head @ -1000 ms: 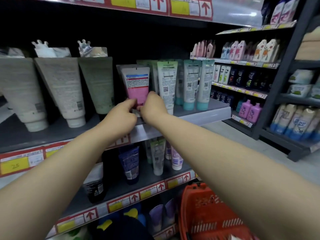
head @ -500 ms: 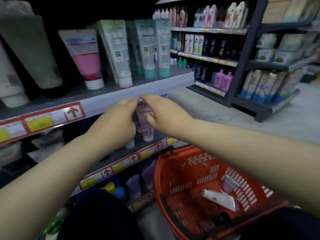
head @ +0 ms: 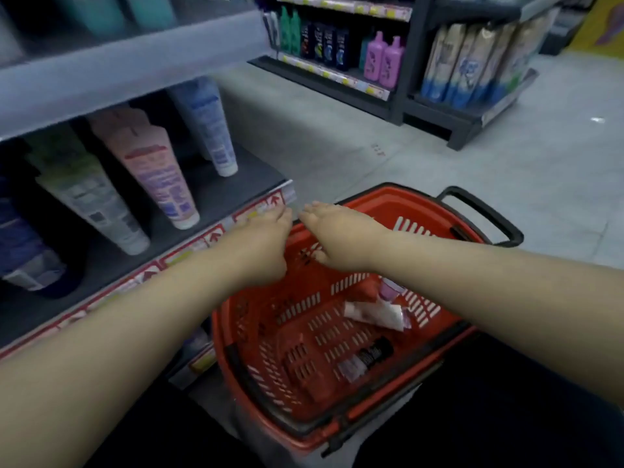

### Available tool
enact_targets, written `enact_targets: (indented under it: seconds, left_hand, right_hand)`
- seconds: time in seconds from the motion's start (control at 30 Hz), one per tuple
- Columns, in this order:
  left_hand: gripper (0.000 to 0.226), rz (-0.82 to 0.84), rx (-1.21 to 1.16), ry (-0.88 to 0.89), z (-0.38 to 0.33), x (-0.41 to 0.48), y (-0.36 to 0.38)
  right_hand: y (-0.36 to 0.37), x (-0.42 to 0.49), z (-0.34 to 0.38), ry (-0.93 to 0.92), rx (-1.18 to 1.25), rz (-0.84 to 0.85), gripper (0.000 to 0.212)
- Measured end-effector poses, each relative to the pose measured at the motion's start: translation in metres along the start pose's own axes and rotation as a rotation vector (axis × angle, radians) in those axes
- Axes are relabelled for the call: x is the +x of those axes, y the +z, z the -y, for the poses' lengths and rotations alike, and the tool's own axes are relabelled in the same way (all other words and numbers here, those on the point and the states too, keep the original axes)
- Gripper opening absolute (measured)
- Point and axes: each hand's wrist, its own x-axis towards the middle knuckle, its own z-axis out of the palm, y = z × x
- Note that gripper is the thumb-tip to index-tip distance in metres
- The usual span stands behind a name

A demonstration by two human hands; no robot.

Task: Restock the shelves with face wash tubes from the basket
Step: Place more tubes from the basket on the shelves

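At my far left a dark blue tube [head: 18, 251] stands cap down on the lower shelf [head: 219, 194], then a white and green face wash tube [head: 91, 197], a pink face wash tube [head: 155, 177] and a blue and white tube [head: 209, 126], all 4 cap down and leaning back, each apart from its neighbour. A strip of red arrow price labels [head: 202, 239] runs along the shelf's front edge. My left hand [head: 266, 241] reaches out over that edge with its fingers stretched forward near the shelf corner, holding nothing. Just beside it, my right hand [head: 337, 238] hovers over the far end of the red basket [head: 236, 332], fingers straight and loosely spread, thumb hanging down, also empty. The fingertips of my 2 hands are close but not touching. Below my right forearm, 3 tubes lie on the basket floor: a black tube [head: 369, 358] nearest me, a white tube [head: 374, 314] and a pink-capped tube [head: 390, 288] partly under my arm. The basket's black handle [head: 483, 211] lies on the grey floor [head: 506, 157]. Across the aisle stand 2 pink bottles [head: 385, 62] and a row of pouches [head: 472, 62].
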Motion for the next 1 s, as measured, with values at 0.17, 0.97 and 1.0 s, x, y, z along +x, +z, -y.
enact_targets:
  seconds: [0.17,0.97,1.0]
  left_hand:
    - [0.080,0.171,-0.028,0.065,-0.033,0.065,0.054]
    - [0.051,0.237,-1.025,-0.113,-0.124,0.216,0.270]
    - [0.050,0.225,-1.098,-0.150,-0.119,0.212,0.269]
  right_hand:
    - [0.062,0.000,-0.051,0.089,0.011,0.130,0.064]
    - [0.243,0.014,-0.162,0.610,0.570,0.179,0.027]
    - [0.238,0.016,-0.160,0.623,0.654,0.125,0.024]
